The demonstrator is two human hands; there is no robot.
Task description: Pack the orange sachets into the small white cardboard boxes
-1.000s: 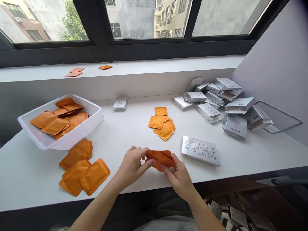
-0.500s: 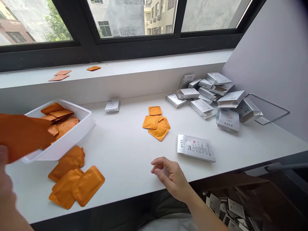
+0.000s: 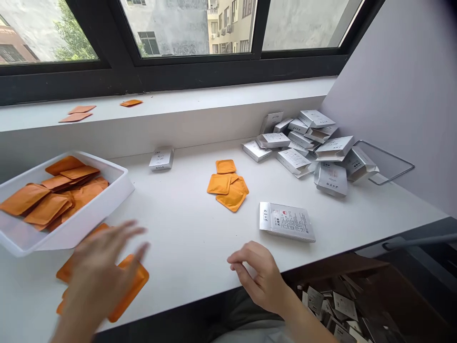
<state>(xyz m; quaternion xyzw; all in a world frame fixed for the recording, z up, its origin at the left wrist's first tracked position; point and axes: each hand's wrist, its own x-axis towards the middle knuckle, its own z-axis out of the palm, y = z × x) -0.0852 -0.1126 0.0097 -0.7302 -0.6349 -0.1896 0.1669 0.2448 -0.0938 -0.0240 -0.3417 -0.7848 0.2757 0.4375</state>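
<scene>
My left hand (image 3: 103,271), blurred, is over several orange packets (image 3: 130,286) on the front left of the table, its fingers spread and nothing seen in them. My right hand (image 3: 255,274) hovers near the front edge, thumb and fingertips pressed together, with nothing visible between them. Beyond it lies a flat silver box (image 3: 287,222) with printed text. Several smaller orange packets (image 3: 232,190) form a loose cluster mid-table. A white bin (image 3: 103,205) at the left holds many orange packets.
A heap of silver boxes (image 3: 332,178) lies at the back right, beside a wire stand (image 3: 396,157). One small silver box (image 3: 162,158) is near the sill (image 3: 214,100), which bears three orange packets. Below right, an open container holds more boxes (image 3: 344,305).
My left hand has let go of the orange packet it held near the bin and moved right, over the front-left packets. My right hand's fingers have closed together. The view has shifted slightly.
</scene>
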